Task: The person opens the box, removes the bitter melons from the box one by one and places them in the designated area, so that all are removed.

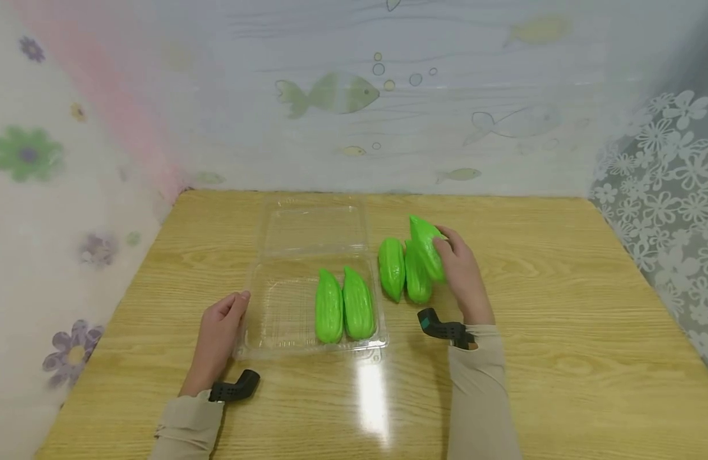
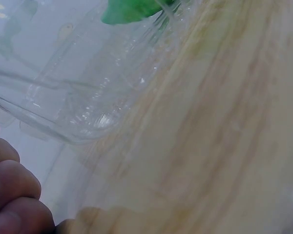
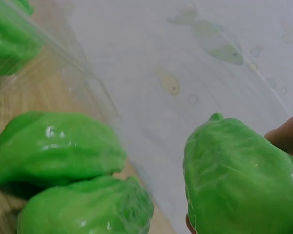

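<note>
My right hand (image 1: 460,271) grips a glossy, ribbed green bitter melon (image 1: 425,246), raised above the wood-grain table. Close up in the right wrist view, the held bitter melon (image 3: 241,178) sits between thumb and fingers. Two more bitter melons lie just left of it, one (image 1: 392,268) near the container and one (image 1: 417,281) partly under the held one. An open clear plastic clamshell container (image 1: 285,313) has two bitter melons (image 1: 329,306) side by side in its right half. With curled fingers, my left hand (image 1: 222,326) holds the container's left edge; the exact contact is hidden.
The container's clear lid (image 1: 314,230) lies folded back toward the far wall. A patterned curtain with fish (image 1: 342,92) stands behind the table (image 1: 561,287). Black camera mounts (image 1: 236,386) sit on both wrists. Light reflects off the table in front of the container.
</note>
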Tool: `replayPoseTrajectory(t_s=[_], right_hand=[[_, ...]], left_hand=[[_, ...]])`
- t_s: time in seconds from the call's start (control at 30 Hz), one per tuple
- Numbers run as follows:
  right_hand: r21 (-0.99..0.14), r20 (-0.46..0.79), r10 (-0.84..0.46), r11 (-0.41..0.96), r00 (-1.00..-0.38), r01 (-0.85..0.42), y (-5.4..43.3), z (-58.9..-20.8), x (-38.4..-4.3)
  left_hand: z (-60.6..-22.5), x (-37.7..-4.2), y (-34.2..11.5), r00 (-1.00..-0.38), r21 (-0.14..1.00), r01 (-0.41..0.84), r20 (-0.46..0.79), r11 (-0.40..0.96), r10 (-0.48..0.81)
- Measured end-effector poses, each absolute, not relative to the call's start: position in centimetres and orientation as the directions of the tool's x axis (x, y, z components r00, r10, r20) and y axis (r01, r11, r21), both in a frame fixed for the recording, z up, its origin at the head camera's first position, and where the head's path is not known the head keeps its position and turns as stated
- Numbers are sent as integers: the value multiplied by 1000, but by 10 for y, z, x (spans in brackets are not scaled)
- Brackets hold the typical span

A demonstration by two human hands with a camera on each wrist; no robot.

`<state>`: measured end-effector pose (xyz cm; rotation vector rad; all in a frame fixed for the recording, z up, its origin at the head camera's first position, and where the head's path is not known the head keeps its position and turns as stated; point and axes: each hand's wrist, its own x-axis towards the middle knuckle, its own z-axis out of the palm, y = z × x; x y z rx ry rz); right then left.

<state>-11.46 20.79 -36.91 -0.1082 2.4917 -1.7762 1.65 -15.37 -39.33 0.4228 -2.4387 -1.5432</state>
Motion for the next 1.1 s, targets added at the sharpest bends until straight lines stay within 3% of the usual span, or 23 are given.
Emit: replayPoseTrajectory(t_s=[0.2,0.53,1.1], right_hand=[[-950,-51,-45,311,-998,35,212,-375,-119],[-926,-104,15,362,-994,103,223,-388,-127],[-876,-236,-31,440,-971,199,228,-397,-131]], left_hand=[[-415,6,-170,-930,896,-121,48,427,-365],[-414,1,-172,-935,891,-124,43,436,-353],[-416,-5,-178,-942,902,-147,-1,407,-337]])
